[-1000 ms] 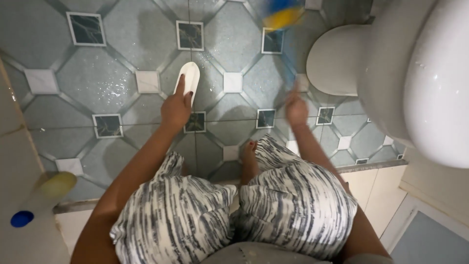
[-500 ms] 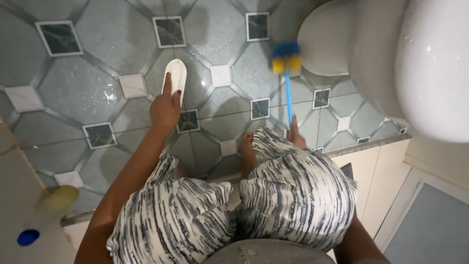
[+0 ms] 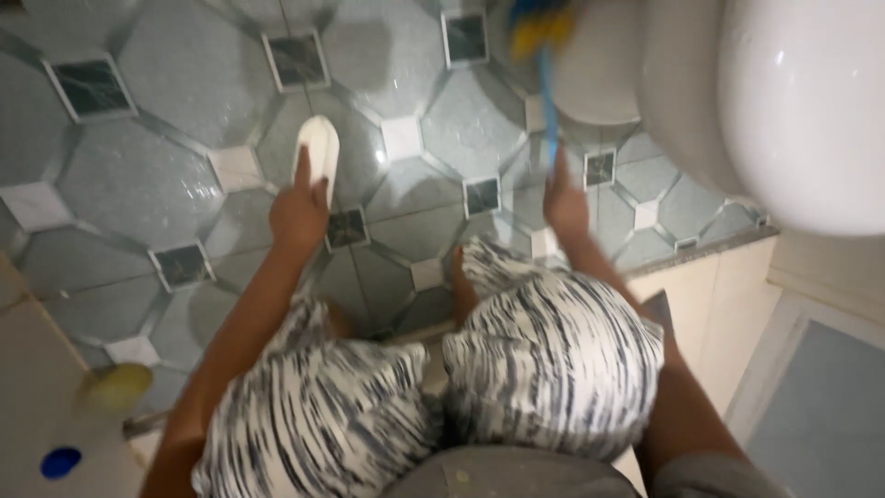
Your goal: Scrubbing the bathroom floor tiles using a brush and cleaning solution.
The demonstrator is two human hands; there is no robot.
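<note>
both hands are out over the wet floor tiles [image 3: 147, 175], seen from the head camera looking straight down past two knees in black-and-white streaked fabric [image 3: 553, 360]. the left hand [image 3: 297, 214] reaches forward and its grip is closed on the near end of a white slipper [image 3: 318, 149], one finger stretched along the sole; the slipper lies flat on the tiles, pointing away from the person, just beside a small white square inset. the right hand [image 3: 564, 203] has its grip wrapped round the lower end of a thin blue handle; that is the scrubbing brush [image 3: 546, 55], whose blue-and-yellow head is up at the top edge, blurred, against the base of the white toilet [image 3: 599, 83]. the toilet's big rounded bowl fills the upper right corner. the floor is grey-green octagonal tile with small dark and white squares between, and it glistens with water. a bare foot [image 3: 461, 286] shows between the knees, toes on the tile. at the lower left, on a pale ledge [image 3: 37, 387], sit a blurry yellowish round thing [image 3: 115, 387] and a small blue cap [image 3: 60, 461]; i cannot tell what they belong to.
</note>
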